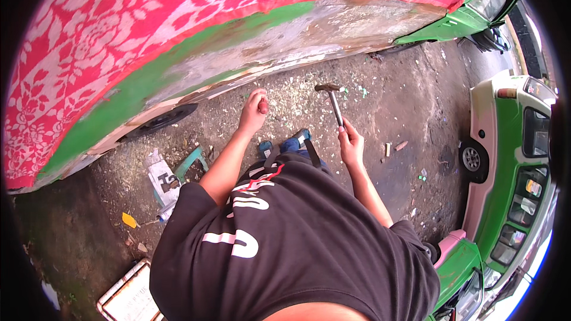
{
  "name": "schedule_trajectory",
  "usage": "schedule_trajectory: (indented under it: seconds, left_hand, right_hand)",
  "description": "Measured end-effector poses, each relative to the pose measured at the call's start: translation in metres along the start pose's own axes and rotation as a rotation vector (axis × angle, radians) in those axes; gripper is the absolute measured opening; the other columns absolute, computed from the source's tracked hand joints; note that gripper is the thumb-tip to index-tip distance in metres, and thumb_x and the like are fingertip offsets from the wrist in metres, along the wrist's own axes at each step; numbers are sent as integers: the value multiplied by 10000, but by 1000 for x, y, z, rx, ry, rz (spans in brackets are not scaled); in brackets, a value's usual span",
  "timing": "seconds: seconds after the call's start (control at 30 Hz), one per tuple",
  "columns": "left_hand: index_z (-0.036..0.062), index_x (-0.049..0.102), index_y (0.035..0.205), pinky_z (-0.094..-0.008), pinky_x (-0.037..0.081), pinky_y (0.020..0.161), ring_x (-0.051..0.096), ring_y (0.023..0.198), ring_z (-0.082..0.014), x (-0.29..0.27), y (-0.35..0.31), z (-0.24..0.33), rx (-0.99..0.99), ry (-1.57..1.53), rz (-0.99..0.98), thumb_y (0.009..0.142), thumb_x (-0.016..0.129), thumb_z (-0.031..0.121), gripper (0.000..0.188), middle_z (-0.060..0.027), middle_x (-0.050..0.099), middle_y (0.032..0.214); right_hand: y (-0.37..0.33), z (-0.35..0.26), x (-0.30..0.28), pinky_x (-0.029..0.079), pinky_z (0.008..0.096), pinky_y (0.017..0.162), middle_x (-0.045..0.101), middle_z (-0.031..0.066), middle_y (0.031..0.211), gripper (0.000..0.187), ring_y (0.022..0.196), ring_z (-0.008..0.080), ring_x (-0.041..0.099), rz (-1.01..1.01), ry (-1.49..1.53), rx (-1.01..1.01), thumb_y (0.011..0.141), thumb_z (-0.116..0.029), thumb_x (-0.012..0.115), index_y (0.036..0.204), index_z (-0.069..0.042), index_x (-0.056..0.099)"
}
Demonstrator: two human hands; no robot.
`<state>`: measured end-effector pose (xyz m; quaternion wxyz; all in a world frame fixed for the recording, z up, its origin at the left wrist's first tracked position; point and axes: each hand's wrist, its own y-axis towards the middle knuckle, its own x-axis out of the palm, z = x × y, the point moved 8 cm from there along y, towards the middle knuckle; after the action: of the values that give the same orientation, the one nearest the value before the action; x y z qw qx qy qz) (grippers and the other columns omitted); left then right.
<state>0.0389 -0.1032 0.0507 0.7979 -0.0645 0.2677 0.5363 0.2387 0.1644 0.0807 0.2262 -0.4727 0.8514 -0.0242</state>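
Note:
My right hand (351,141) grips a hammer (334,106) by its handle, with the head pointing away from me above the ground. My left hand (254,116) is closed around a small red handle-like piece (263,106); the rest of it is hidden, so its kind does not show. Beyond both hands stretches the lower side of a vehicle body (297,32), green in places and patched with bare, greyish and brown filler-like areas. Neither hand touches this panel.
A red and white floral cloth (148,18) drapes over the vehicle. Pale flakes litter the ground (380,92). A green stool-like frame (189,163) and a printed sack (162,175) lie left. A green and white van (502,148) stands right. A yellow scraper-like piece (129,220) lies lower left.

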Motion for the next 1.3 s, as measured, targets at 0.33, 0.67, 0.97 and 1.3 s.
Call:
schedule_trajectory:
  seconds: [0.33, 0.67, 0.97, 1.3]
  left_hand:
    - [50, 561, 935, -364, 461, 957, 594, 1140, -299, -84, -80, -12, -37, -104, 108, 813, 626, -53, 173, -128, 612, 1220]
    - [40, 554, 924, -368, 466, 938, 597, 1113, -310, -159, -132, -10, -7, -107, 332, 777, 580, -81, 193, -151, 616, 1179]
    - [40, 563, 918, -357, 459, 932, 598, 1090, -295, -175, -152, -6, -14, -80, 336, 791, 611, -61, 170, -141, 612, 1187]
    - [39, 592, 906, -360, 463, 937, 602, 1100, -291, -163, -142, -8, -12, -68, 369, 788, 658, -55, 164, -133, 619, 1185]
  right_hand:
    - [-45, -43, 42, 411, 278, 560, 591, 22, 643, 354, 606, 73, 492, 16, -208, -108, 920, -282, 653, 1142, -8, 676]
    - [-51, -87, 122, 405, 281, 553, 584, 18, 656, 359, 605, 82, 497, -271, -130, -168, 928, -282, 640, 1106, 29, 665]
    - [-66, -105, 147, 444, 300, 597, 630, 60, 688, 371, 642, 103, 556, -354, -166, -184, 925, -285, 635, 1135, 20, 665]
    - [-48, -102, 125, 365, 257, 499, 527, -20, 623, 268, 550, 56, 456, -316, -190, -249, 948, -240, 610, 1058, -6, 680]
